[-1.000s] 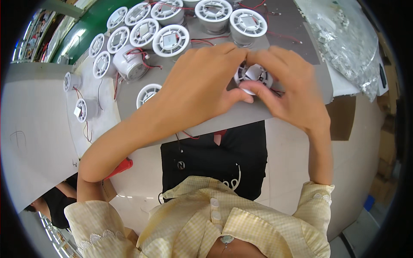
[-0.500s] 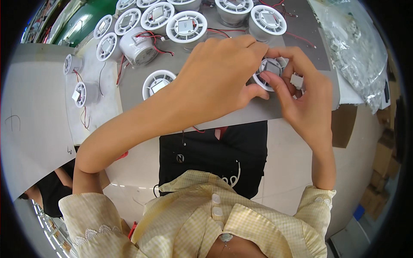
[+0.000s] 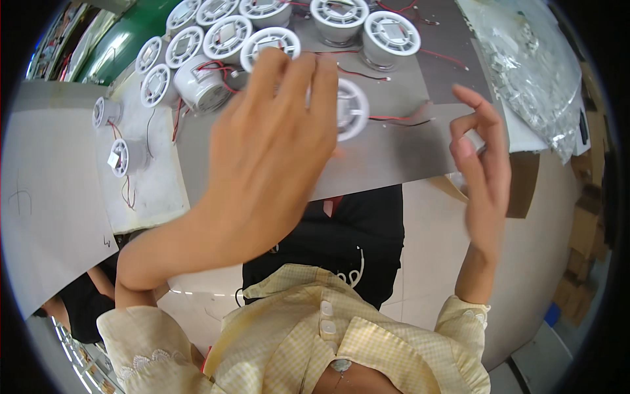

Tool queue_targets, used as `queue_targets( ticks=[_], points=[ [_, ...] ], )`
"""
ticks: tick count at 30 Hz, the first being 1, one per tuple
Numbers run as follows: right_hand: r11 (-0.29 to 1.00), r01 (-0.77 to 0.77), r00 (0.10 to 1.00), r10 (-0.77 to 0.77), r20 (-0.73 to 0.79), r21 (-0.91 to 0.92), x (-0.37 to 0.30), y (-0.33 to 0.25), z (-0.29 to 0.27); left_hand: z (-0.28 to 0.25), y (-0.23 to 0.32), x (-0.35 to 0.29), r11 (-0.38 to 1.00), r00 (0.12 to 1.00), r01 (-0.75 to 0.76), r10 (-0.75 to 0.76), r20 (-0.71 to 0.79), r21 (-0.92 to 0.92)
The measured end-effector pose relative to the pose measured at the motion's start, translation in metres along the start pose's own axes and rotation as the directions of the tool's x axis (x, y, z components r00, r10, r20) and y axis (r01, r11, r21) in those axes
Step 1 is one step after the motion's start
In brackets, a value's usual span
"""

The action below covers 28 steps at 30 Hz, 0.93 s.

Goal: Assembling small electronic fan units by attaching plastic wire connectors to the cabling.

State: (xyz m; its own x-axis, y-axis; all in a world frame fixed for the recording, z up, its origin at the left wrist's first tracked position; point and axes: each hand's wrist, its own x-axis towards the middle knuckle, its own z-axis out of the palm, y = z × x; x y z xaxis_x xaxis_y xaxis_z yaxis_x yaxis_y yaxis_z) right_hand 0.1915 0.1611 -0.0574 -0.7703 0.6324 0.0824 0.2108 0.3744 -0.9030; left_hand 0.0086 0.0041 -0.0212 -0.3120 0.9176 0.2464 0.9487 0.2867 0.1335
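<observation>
My left hand (image 3: 275,151) reaches over the grey mat (image 3: 387,157) with its back toward me. Its fingers lie over a white round slotted part (image 3: 354,108) and hold it from above; most of the part is hidden behind them. Thin red and black wires (image 3: 400,121) trail from the part to the right. My right hand (image 3: 482,164) hovers apart from it at the mat's right edge, fingers loosely curled and spread, with nothing clearly held in it. The image is motion-blurred.
Several similar white round parts (image 3: 226,36) stand in rows at the mat's far side, two more (image 3: 390,29) at top centre. Two small wired ones (image 3: 125,156) lie on white paper at the left. A clear bag of small parts (image 3: 531,72) lies at the right.
Both hands were closed together on the white round part. Now the right hand has let go and drawn back to the right, while the left hand carries the part toward the left.
</observation>
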Motion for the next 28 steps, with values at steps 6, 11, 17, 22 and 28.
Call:
queue_targets(
  ticks=[6, 11, 17, 22, 28],
  points=[
    [0.761, -0.053, 0.996, 0.085, -0.018, 0.646, 0.016, 0.005, -0.003, 0.038, 0.023, 0.024, 0.958, 0.952, -0.288, 0.285, 0.111, 0.015],
    [0.451, -0.119, 0.913, -0.3, 0.276, 0.884, 0.011, 0.049, -0.023, 0.046, 0.001, 0.031, 0.943, 0.929, -0.284, 0.315, 0.193, -0.171],
    [0.469, -0.062, 0.995, -0.036, 0.09, 0.881, 0.008, 0.035, -0.015, 0.036, -0.007, 0.061, 0.697, 0.92, 0.17, 0.141, 0.366, -0.697],
    [0.682, -0.001, 1.0, -0.011, 0.012, 0.732, 0.018, 0.037, -0.02, 0.045, -0.01, 0.063, 0.625, 0.958, 0.043, 0.196, 0.21, -0.779],
    [0.747, -0.04, 0.998, 0.059, -0.006, 0.663, 0.021, 0.047, -0.022, 0.041, -0.001, 0.075, 0.661, 0.961, 0.031, 0.187, 0.205, -0.75]
  ],
)
